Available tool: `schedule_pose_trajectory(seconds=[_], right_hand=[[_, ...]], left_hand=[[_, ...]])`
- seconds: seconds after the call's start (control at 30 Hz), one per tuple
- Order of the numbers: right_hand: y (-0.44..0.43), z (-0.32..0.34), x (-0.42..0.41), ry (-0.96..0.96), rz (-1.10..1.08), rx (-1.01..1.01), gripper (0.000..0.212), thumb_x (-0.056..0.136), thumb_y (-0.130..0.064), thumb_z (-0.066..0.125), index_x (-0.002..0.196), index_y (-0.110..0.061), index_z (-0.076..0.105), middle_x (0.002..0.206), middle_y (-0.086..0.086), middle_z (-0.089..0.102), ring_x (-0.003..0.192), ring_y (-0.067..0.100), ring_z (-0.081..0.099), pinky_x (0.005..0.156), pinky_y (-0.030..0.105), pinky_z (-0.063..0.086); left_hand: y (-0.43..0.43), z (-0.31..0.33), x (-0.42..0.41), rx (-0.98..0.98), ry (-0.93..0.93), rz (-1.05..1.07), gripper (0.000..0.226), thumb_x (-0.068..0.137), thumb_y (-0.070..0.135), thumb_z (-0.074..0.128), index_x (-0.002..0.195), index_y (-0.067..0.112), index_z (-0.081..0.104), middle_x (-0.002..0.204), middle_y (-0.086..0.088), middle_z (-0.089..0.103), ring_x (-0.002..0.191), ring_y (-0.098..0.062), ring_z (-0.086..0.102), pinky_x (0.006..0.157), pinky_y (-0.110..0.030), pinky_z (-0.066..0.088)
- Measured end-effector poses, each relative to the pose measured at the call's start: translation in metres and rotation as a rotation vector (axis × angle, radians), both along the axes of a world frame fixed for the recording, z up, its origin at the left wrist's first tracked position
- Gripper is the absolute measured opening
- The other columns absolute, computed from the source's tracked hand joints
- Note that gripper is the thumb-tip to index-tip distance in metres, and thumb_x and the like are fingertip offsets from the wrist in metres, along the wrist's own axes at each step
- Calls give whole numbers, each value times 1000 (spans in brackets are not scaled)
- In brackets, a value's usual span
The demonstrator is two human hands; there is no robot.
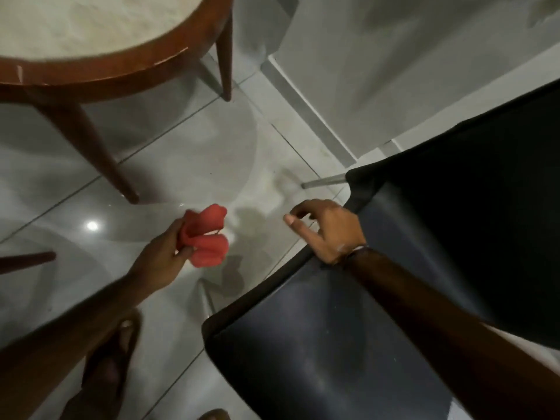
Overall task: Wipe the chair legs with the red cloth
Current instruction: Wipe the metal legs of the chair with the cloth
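Note:
A black chair point(348, 344) fills the lower right, seen from above, its seat and backrest dark and glossy. One thin metal chair leg point(324, 180) pokes out from under the seat's far corner; the other legs are hidden beneath the seat. My left hand point(160, 259) holds a bunched red cloth point(206, 237) over the floor, left of the seat. My right hand point(330, 228) hovers at the seat's front edge with fingers spread, holding nothing.
A round wooden table point(100, 68) with a pale top stands at the upper left, its brown legs point(100, 156) reaching the grey tiled floor point(194, 165). A white wall with skirting point(306, 110) runs behind the chair. My sandalled foot point(112, 356) is at the bottom left.

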State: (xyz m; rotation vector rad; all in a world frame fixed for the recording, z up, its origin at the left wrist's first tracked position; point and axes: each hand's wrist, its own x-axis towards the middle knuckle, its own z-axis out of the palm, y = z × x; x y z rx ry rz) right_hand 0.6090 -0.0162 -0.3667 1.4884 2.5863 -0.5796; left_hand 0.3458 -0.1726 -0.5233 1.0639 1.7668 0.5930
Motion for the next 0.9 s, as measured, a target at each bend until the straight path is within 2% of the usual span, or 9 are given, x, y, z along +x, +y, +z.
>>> schedule_pose_trajectory(seconds=[0.13,0.23,0.37,0.47,0.57,0.63,0.7,0.8,0.9], right_hand=[[50,-8,29,66,-60,43,55,87,-71,40,100,-30,75,95,-13,76,76,-1,63,72,27,51],[52,-20,40,180,-77,101,40,90,-59,49,91,-29,75,77,-17,71,69,-2,65,65,19,50],[56,-27,43,184,-47,78,36,91,-53,53,89,-27,77,76,-15,74,65,-1,67,61,15,46],[57,-28,43,200,0,81,36,92,-48,54,90,-21,78,79,-9,77,69,6,71,63,29,54],[56,-28,44,234,4,77,38,92,-46,53,89,-18,78,82,-5,78,72,14,74,63,40,57],[57,-28,45,258,11,84,38,92,-44,53,87,-15,78,80,-3,78,72,17,74,63,41,57],[57,-30,44,284,13,84,39,92,-42,53,85,-12,78,78,-1,77,71,18,74,62,42,57],[56,-31,43,310,-21,78,40,91,-43,55,86,-11,78,79,-3,78,75,14,76,66,41,59],[54,-33,46,344,-52,41,40,88,-45,58,89,-10,79,81,-2,78,78,14,77,68,37,61]], left_hand=[[87,-18,42,219,-107,-92,65,106,-3,64,167,0,40,145,-15,68,129,-41,70,104,-45,53],[148,-37,80,372,-243,-179,68,102,1,66,163,19,43,136,37,66,127,4,71,105,-21,54],[215,-52,147,557,-295,-228,62,102,22,62,160,26,40,133,18,74,113,-9,74,96,-30,60],[240,-40,189,652,-448,-295,60,110,30,61,164,14,44,129,32,68,105,18,70,89,-6,56],[254,-35,208,674,-316,-267,66,111,36,51,167,3,41,141,-14,73,118,-18,73,100,-33,59],[259,-37,216,686,-226,-258,59,109,16,61,165,8,47,155,-17,66,134,-32,68,111,-41,56],[264,-46,224,751,-148,-202,56,105,5,68,159,16,57,149,-9,71,130,-28,72,105,-36,57],[269,-80,232,941,-96,-169,40,97,3,85,135,3,74,106,-15,84,91,-26,81,92,-27,66],[272,-123,238,1127,-101,-166,43,90,12,95,128,3,75,99,-6,83,88,-10,73,100,8,41]])
